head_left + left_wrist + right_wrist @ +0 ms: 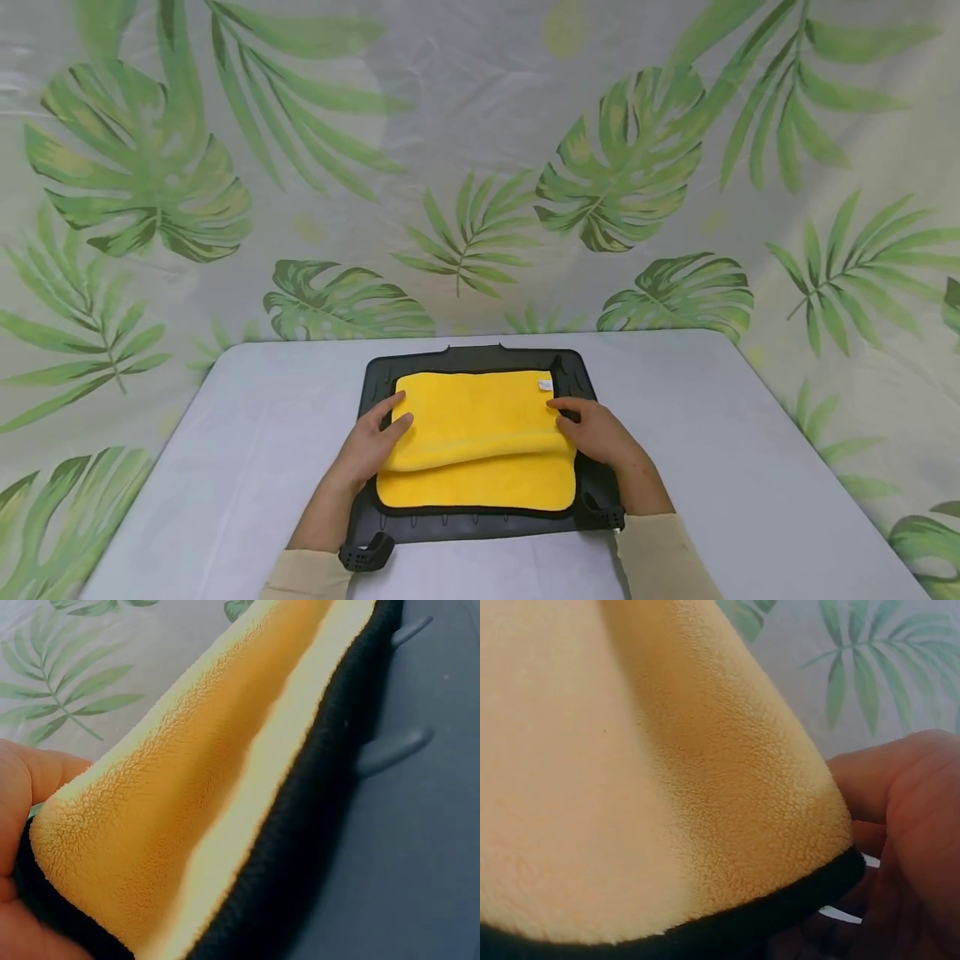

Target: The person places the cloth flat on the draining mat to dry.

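Pinching the left edge of the yellow towel (480, 437), the left hand (375, 446) has its thumb on top and fingers curled beneath the fold. That towel, trimmed in black, lies half folded on a dark tray (480, 527) near the middle of the grey table (750, 467). At the right edge, the right hand (596, 433) pinches it likewise, fingers laid over the raised layer.

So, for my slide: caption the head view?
Both hands fold a yellow fleece cloth over a black plastic tray.
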`<state>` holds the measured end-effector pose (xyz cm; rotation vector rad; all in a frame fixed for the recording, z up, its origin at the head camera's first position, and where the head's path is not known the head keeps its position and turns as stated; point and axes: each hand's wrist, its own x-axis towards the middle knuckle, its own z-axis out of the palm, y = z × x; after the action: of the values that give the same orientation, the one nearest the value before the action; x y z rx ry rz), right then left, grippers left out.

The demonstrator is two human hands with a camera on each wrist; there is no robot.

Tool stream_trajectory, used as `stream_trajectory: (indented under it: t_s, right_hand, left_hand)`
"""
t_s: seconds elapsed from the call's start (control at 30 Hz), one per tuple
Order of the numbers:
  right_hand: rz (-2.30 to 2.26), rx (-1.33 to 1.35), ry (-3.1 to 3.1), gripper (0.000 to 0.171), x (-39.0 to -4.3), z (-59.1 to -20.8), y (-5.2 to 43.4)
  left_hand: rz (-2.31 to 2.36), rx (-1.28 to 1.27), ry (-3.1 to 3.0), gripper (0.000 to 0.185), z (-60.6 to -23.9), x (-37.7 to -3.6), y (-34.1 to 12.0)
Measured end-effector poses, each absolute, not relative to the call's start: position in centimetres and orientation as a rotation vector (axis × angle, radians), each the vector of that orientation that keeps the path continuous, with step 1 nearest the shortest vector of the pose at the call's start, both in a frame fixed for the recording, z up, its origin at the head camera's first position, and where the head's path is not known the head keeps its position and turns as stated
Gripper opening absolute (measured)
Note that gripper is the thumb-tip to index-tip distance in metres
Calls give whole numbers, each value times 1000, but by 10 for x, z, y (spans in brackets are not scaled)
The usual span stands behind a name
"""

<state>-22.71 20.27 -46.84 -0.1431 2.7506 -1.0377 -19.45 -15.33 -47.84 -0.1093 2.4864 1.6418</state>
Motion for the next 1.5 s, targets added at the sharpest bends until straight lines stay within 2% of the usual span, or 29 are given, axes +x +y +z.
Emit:
stream_trajectory:
  t_s: [0.3,0.63,0.87,1.13,1.5]
  right_hand:
    - [-1074,-131,2783,44,-228,-464,203]
    - [-1111,-246,2797,50,-239,-452,200]
    - [-984,-176,2880,49,-248,-454,190]
    - [-840,-190,2868,39,-226,-458,191]
    - [-817,-18,2701,55,-200,-451,201]
  left_hand:
    - [1628,-105,2505,61,-474,-196,-158]
    - [1578,-65,2581,59,-464,-215,-165]
    - [1454,-111,2606,61,-461,-226,-164]
    - [1325,-110,2593,57,-460,-198,-167]
    - [1289,-3,2511,57,-455,-164,-174]
